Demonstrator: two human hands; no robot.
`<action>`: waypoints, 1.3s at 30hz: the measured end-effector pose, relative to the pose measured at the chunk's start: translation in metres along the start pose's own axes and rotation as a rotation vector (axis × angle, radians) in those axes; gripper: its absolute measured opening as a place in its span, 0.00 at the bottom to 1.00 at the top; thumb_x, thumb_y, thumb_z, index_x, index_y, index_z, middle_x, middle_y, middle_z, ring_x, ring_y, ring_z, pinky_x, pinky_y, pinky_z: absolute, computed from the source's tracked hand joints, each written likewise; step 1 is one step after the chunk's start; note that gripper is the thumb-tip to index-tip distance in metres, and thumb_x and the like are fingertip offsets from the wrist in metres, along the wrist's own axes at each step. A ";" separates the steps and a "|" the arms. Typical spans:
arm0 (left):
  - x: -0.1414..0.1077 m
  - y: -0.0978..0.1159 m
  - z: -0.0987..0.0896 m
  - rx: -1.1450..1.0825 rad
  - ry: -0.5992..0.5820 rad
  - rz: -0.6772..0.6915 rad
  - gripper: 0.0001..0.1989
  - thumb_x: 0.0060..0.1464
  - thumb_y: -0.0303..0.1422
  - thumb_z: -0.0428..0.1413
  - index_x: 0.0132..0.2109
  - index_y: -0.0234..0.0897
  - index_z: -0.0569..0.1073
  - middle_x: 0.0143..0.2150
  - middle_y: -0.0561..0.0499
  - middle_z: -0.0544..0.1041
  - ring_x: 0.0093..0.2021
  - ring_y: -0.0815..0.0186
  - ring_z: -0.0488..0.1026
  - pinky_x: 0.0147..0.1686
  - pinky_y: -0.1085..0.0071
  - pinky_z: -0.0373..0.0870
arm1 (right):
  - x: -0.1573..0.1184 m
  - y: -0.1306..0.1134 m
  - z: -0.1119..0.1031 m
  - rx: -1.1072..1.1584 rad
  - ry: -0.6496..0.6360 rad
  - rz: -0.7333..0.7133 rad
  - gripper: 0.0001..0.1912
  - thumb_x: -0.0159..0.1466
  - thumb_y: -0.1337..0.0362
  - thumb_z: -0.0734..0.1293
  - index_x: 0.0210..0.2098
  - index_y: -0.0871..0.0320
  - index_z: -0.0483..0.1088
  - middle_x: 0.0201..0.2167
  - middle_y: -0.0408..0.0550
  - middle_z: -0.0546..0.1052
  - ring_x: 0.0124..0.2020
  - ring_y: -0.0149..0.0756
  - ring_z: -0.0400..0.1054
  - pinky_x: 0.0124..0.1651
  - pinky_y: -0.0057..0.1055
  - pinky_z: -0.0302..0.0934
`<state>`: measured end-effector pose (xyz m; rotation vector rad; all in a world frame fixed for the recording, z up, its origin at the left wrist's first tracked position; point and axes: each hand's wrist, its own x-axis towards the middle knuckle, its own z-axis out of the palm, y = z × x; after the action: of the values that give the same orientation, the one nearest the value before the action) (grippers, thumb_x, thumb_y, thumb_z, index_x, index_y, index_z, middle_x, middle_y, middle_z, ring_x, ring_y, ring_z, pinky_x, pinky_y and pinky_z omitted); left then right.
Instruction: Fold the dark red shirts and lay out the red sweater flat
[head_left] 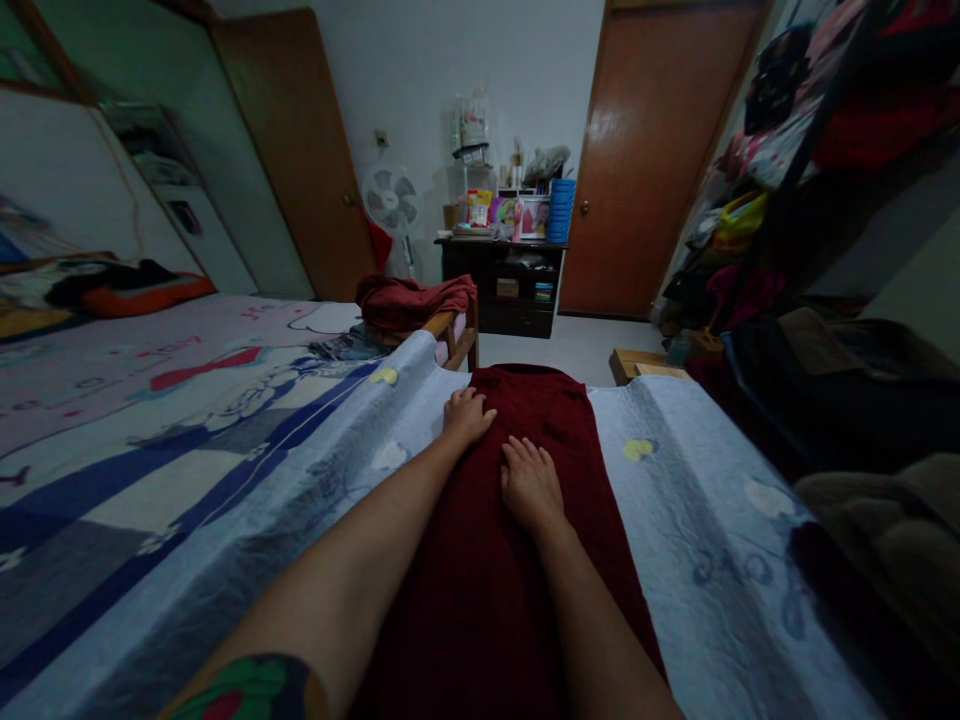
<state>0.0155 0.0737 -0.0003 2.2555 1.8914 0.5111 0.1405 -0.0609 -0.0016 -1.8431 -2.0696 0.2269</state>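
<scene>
A long dark red garment lies stretched out in front of me on a light blue-grey patterned blanket. Its kind is not clear from here; the far end looks like a wider band with a seam or fold near it. My left hand rests on the garment's left edge near that far end, fingers apart and slightly bent. Closer to me, my right hand lies palm down on the middle of the cloth, its fingers extended. Neither hand appears to hold anything.
Left is a bed with a pink and blue patterned cover. A crumpled reddish cloth hangs over a wooden bed end. Dark clothes are heaped at right. Beyond stand a fan, a dark cabinet and a wooden door.
</scene>
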 end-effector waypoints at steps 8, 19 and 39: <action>0.049 0.022 0.003 -0.160 -0.038 -0.052 0.19 0.56 0.41 0.55 0.50 0.34 0.75 0.51 0.42 0.77 0.51 0.60 0.73 0.48 0.72 0.65 | 0.000 0.001 0.002 0.000 0.006 0.000 0.23 0.67 0.63 0.54 0.60 0.55 0.65 0.65 0.48 0.62 0.66 0.42 0.52 0.66 0.43 0.41; 0.078 0.019 0.020 -0.268 -0.019 -0.201 0.13 0.49 0.29 0.59 0.44 0.36 0.76 0.48 0.44 0.79 0.48 0.59 0.74 0.43 0.72 0.65 | 0.000 0.000 0.001 0.010 -0.015 0.007 0.24 0.67 0.63 0.55 0.61 0.56 0.63 0.65 0.47 0.62 0.67 0.43 0.51 0.66 0.44 0.41; 0.053 0.015 0.020 -0.226 0.102 0.173 0.23 0.55 0.20 0.45 0.56 0.37 0.69 0.59 0.46 0.71 0.59 0.63 0.66 0.61 0.65 0.59 | 0.000 -0.002 -0.001 0.037 0.001 0.023 0.23 0.67 0.63 0.55 0.60 0.57 0.65 0.64 0.48 0.64 0.66 0.42 0.52 0.66 0.42 0.40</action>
<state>0.0436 0.1244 -0.0054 2.2905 1.5946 0.8340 0.1392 -0.0616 0.0002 -1.8452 -2.0305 0.2681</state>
